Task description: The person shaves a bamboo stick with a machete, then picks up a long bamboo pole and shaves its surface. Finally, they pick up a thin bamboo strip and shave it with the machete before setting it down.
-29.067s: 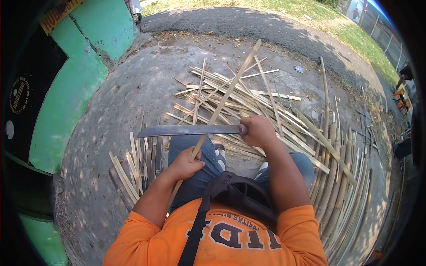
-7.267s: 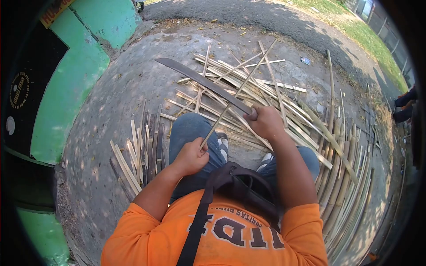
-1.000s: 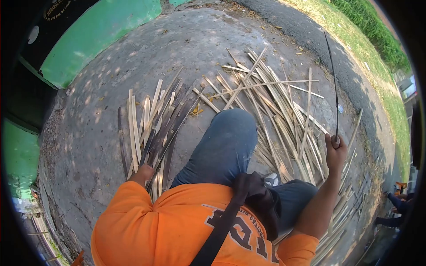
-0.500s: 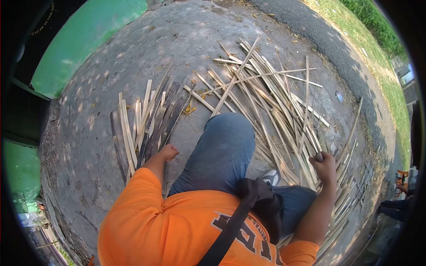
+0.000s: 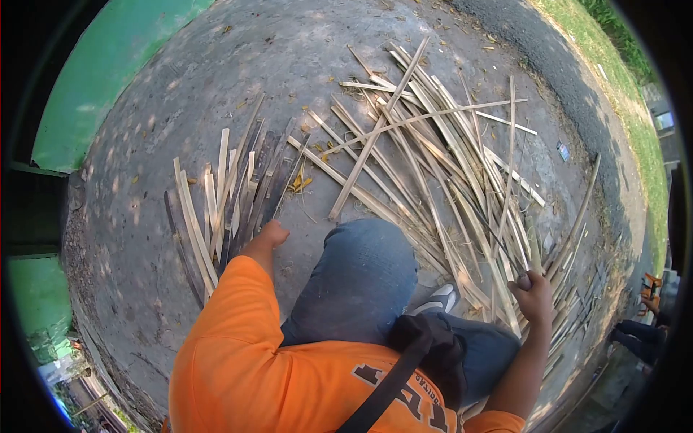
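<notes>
My right hand [image 5: 535, 294] is closed on the rounded handle of a long thin dark tool [image 5: 498, 239], whose shaft reaches up and left over the large pile of split strips [image 5: 462, 169]. On the left, my left hand [image 5: 273, 234] is closed beside the smaller bundle of pale and dark strips [image 5: 234, 180]. A thin dark strip seems to run up from that hand, but its grip is too small to make out. My bent knee [image 5: 368, 267] in jeans lies between the two piles.
A green wall [image 5: 108, 72] stands at the upper left. Yellow leaves [image 5: 299, 182] lie between the piles. Asphalt [image 5: 559, 79] and grass [image 5: 613, 94] run along the right. At the far right edge, a person's dark-clothed legs [image 5: 639, 338] show.
The view has shifted a little. My right hand has turned, and the tool's long shaft now shows over the large pile. My left hand has moved slightly up relative to my knee.
</notes>
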Demonstrator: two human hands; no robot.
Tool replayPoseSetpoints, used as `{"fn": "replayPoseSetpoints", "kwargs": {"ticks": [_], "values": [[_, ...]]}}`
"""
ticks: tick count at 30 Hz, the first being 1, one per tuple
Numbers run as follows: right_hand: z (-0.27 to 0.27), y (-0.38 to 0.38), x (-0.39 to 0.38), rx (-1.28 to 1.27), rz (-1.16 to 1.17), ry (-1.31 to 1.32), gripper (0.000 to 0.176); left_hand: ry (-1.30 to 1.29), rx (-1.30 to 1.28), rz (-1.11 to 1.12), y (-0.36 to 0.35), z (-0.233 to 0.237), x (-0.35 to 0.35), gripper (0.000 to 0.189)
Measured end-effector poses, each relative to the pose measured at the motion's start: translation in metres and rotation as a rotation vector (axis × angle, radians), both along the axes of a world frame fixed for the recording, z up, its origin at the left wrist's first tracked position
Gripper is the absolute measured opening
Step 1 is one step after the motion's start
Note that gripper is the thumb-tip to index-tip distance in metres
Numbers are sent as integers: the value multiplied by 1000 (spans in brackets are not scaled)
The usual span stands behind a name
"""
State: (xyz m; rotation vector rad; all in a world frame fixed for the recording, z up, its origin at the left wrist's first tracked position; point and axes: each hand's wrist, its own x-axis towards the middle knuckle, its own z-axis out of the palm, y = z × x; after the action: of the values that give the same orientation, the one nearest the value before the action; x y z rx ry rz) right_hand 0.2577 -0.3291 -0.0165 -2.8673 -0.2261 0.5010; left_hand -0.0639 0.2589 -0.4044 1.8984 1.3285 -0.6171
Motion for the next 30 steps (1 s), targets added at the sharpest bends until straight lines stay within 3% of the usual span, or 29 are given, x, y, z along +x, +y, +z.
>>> {"fn": "replayPoseSetpoints", "kwargs": {"ticks": [2, 5, 8, 11, 14, 18, 21, 27, 30], "values": [[2, 8, 5, -83, -17, 39, 35, 59, -26, 8, 3, 25, 8, 63], [-12, 1, 13, -60, 14, -10, 36, 148, 153, -271, 12, 23, 13, 69], [-17, 8, 19, -10, -8, 14, 36, 116, 288, 87, -1, 76, 34, 71], [-17, 13, 21, 17, -40, 31, 35, 58, 390, 352, 12, 81, 30, 71], [-17, 23, 24, 8, -26, 39, 36, -4, 368, 93, 7, 53, 29, 68], [-13, 34, 25, -3, 11, 44, 38, -148, 212, -179, -40, 20, 79, 57], [-8, 39, 21, -42, 19, 47, 37, -110, 142, -219, -84, 65, 134, 59], [1, 41, 8, -94, -5, 34, 37, -22, 95, -484, -99, 35, 172, 51], [-3, 30, 8, -77, -3, 53, 36, -73, 90, -309, -102, 44, 175, 52]]}}
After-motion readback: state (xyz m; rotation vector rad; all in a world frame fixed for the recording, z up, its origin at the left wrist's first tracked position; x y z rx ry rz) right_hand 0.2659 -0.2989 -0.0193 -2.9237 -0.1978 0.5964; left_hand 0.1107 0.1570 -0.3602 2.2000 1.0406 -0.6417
